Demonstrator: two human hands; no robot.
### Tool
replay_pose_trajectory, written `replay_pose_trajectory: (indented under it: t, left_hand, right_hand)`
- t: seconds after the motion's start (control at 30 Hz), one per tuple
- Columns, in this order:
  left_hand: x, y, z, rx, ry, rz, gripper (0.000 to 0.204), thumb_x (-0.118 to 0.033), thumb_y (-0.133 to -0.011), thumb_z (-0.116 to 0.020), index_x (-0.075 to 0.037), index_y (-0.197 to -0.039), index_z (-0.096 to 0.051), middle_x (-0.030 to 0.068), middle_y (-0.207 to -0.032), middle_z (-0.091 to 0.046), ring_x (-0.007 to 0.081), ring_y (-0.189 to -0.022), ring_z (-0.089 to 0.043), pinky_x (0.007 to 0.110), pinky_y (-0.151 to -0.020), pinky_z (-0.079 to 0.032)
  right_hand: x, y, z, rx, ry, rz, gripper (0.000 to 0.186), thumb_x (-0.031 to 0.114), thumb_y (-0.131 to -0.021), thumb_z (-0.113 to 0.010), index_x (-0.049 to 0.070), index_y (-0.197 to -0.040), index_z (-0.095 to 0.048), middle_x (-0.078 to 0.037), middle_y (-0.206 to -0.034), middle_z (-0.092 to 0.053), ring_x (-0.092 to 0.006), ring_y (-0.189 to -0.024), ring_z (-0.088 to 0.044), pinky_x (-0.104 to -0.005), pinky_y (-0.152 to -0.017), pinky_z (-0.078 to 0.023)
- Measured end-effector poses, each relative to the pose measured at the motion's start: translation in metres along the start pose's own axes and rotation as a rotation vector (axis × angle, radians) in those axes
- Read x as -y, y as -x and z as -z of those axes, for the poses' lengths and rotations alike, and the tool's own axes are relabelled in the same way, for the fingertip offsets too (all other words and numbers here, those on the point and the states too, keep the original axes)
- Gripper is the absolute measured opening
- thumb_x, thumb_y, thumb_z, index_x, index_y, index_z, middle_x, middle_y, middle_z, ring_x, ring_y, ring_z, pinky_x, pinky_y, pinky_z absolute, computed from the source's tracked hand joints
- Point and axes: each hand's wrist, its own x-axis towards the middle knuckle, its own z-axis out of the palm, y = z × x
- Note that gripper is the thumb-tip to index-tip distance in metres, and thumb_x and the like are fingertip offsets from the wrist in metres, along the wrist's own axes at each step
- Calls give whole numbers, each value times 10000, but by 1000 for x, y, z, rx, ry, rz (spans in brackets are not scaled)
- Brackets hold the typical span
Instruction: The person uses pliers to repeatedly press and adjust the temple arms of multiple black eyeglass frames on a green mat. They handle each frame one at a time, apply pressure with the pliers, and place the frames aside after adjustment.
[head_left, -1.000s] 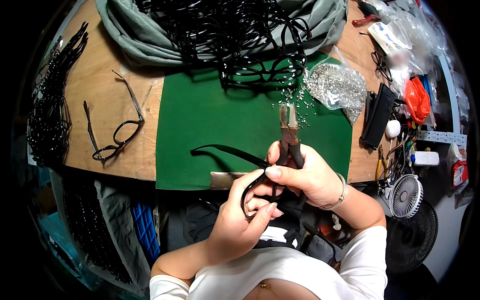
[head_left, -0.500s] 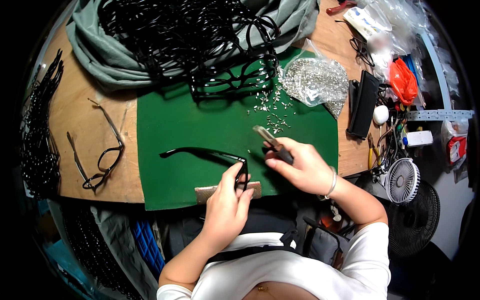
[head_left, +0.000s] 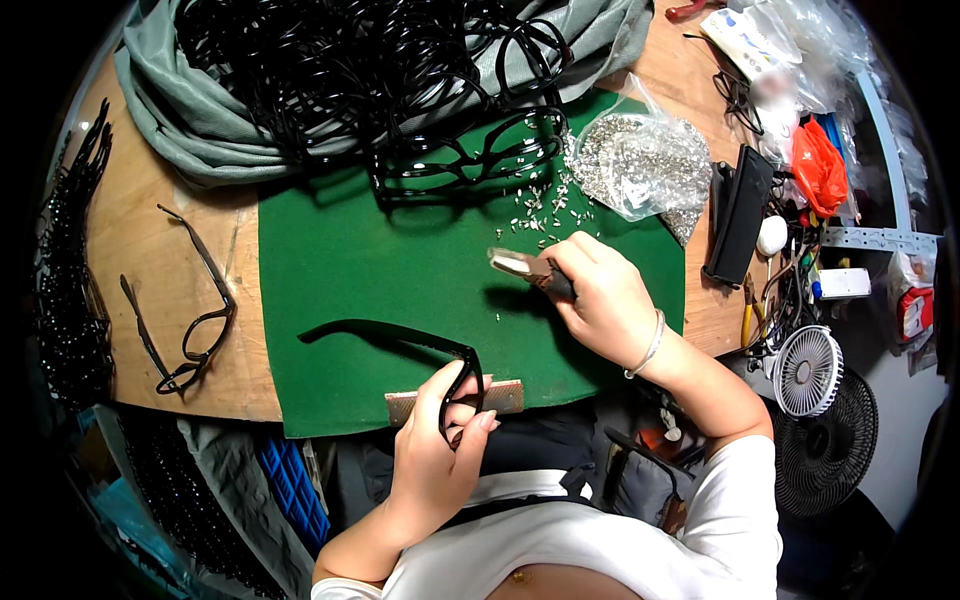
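My left hand is closed round the front of a black glasses frame, near the mat's front edge. One temple of this frame stretches out leftward over the green mat; part of the front is hidden by my fingers. To the right and farther away, my right hand grips what looks like a pair of pliers, with silver jaws pointing left and a dark handle in my palm. The jaws are apart from the frame. Under the left hand's fingers lies a flat, rough-faced block at the mat's edge.
A large heap of black glasses frames fills a grey cloth at the back. Small silver pieces spill from a clear plastic bag. Another pair of glasses lies left, beside bundled black temples. A white fan stands right.
My left hand has drawn the glasses frame slightly nearer and turned its front. My right hand has rolled over, back upward, bringing the pliers a little to the left.
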Motion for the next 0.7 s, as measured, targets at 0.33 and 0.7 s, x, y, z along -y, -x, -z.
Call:
replay_pose_trajectory:
  t: [0.33, 0.7]
  left_hand:
    - [-3, -2, -8, -24, 234, -97, 451, 23, -807, -514, 70, -1199, -294, 190, -1047, -548, 155, -783, -608, 227, -663, -493]
    - [-12, 0, -23, 20, 242, -99, 521, 101, -788, -467, 27, -1232, -207, 198, -1050, -478, 182, -829, -573, 260, -738, -478]
  right_hand:
    - [31, 5, 22, 27, -357, -33, 209, -38, -622, -571, 12, -804, -483, -116, -731, -493, -268, -675, -511, -348, -606, -416]
    - [71, 20, 3, 73, -1525, -624, 142, 130, -832, -557, 23, -872, -473, -12, -734, -519, -56, -640, -488, -194, -563, -408]
